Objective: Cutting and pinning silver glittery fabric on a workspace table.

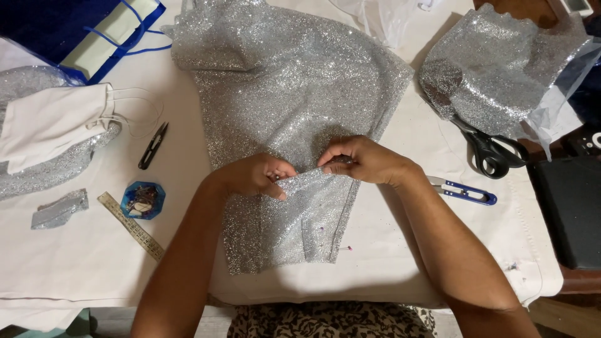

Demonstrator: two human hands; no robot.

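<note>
Both hands pinch a folded edge of the silver glitter fabric (282,81) at mid-desk: left hand (253,175) grip closed on the fold's left end, right hand (363,161) grip closed on its right end, fingertips nearly meeting. Fabric lies flat on the white desk (400,250). A pin (346,248) sits at the lower right seam. Looks like a hem being folded and pinned. Next move likely needs a pin from the blue pin holder (143,199); blue thread snips (463,191) lie just right.
</note>
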